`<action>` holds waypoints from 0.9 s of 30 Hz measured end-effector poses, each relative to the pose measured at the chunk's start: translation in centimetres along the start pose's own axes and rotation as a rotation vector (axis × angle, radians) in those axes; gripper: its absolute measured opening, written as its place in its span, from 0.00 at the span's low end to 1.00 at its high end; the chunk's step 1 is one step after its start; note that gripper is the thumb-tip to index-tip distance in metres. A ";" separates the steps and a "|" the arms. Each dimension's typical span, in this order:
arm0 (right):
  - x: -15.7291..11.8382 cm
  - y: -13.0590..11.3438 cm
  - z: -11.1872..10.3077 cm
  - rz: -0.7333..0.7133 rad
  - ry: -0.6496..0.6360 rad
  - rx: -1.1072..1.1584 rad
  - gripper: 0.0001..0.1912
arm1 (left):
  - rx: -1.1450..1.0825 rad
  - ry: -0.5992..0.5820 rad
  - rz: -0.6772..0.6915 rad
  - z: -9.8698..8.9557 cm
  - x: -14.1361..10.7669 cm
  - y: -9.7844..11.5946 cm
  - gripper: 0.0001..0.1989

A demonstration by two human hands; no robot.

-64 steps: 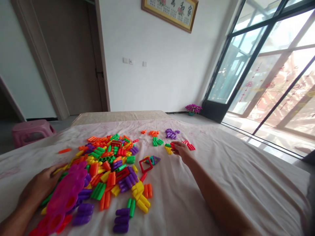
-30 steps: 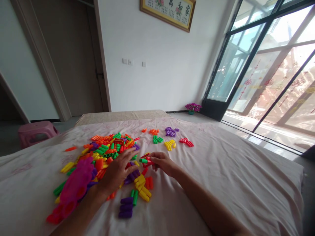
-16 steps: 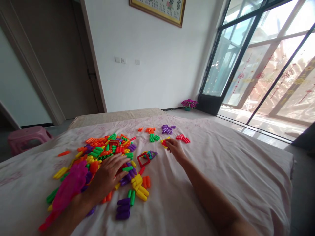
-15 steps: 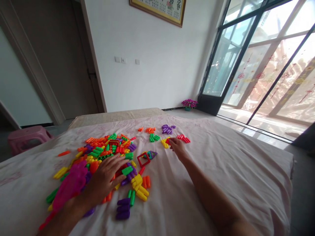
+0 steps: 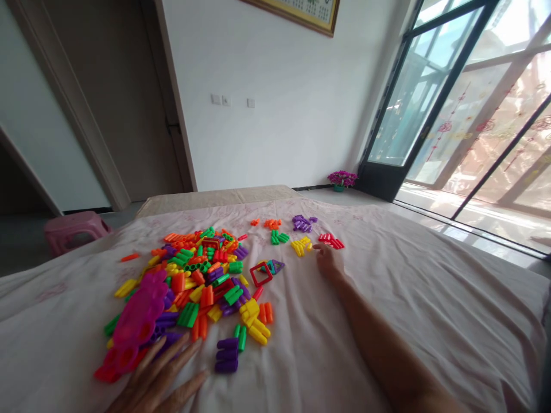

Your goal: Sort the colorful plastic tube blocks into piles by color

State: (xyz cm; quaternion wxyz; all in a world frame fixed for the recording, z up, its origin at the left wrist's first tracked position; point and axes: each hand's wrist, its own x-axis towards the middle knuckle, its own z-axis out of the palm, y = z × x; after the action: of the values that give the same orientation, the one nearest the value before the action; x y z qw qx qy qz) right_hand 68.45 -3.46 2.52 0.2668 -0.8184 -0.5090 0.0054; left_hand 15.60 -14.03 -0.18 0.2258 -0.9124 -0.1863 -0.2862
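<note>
My left hand (image 5: 161, 378) lies low at the front of a heap of plastic building blocks (image 5: 193, 281), fingers spread, near a purple block and the pink flower-edged plastic piece (image 5: 140, 312). My right hand (image 5: 329, 261) is farther out on the cloth, its fingers curled and the index fingertip beside the small group of yellow blocks (image 5: 298, 247). Whatever its fingers may hold is hidden. Just beyond that hand lie red blocks (image 5: 332, 241). Green blocks (image 5: 279, 237), purple blocks (image 5: 303, 222) and orange blocks (image 5: 272, 224) form separate groups nearby.
A red square frame (image 5: 260, 275) and a teal-purple triangular piece (image 5: 276, 266) lie between heap and groups. Loose yellow blocks (image 5: 258, 331) and purple blocks (image 5: 227, 355) lie nearer me. The wrinkled cloth (image 5: 413, 298) covers the surface. A pink stool (image 5: 77, 229) stands left.
My left hand has drawn back from over the heap towards me. The right hand has shifted slightly right; the red block at its fingertips no longer shows. The view has turned slightly left.
</note>
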 end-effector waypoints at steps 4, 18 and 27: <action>-0.6 -0.1 0.3 -0.102 -0.040 -0.072 0.18 | -0.032 0.005 0.082 -1.3 2.5 0.7 0.24; -2.2 -2.1 -0.1 -0.300 0.059 -0.026 0.21 | 0.207 -0.163 -0.294 2.9 10.5 -4.5 0.21; -4.7 -12.4 -0.4 -0.663 -0.120 0.213 0.13 | -0.419 -0.113 -0.910 -3.7 9.9 -14.6 0.25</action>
State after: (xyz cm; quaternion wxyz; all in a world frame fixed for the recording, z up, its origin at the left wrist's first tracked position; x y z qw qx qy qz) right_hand 56.03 -3.42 7.12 0.3075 -0.5744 -0.7584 0.0197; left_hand 14.67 -1.77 12.97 -0.1202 -0.7786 -0.5154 -0.3370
